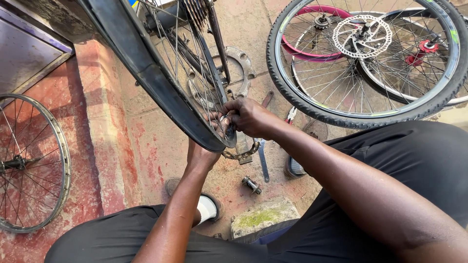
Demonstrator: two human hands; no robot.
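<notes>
At the wheel's [161, 83] lower rim, your right hand [251, 117] pinches a thin, stiff spoke while your left hand [202, 153] grips the soft tyre underneath.

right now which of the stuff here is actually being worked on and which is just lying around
In hand:
- wheel, its rim gripped by both hands
- left hand, under the rim
- right hand, at the spokes

Lying about:
- tyred wheel with disc rotor
- bare rim on the left
- pliers
- spanner
- axle part
- chainring
</notes>
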